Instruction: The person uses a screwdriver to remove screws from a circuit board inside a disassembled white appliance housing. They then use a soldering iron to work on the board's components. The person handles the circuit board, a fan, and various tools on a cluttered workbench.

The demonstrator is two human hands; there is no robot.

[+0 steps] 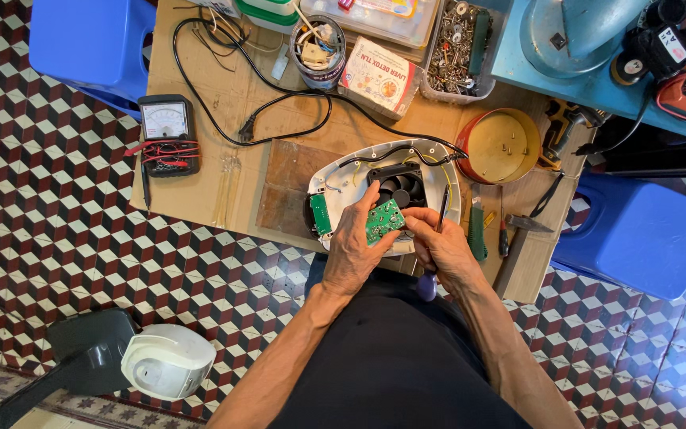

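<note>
A small green circuit board is held over an opened white appliance shell that shows a black fan and loose wires inside. My left hand grips the board from the left with thumb and fingers. My right hand pinches the board's right edge and also holds a thin dark screwdriver with a purple handle end showing below the palm. A second small green board stands at the shell's left side.
A low cardboard-topped table carries a black multimeter with red leads, a black power cord, a red round pan, a tray of screws, a small box and hand tools. Blue stools flank it. A white appliance part lies on the floor.
</note>
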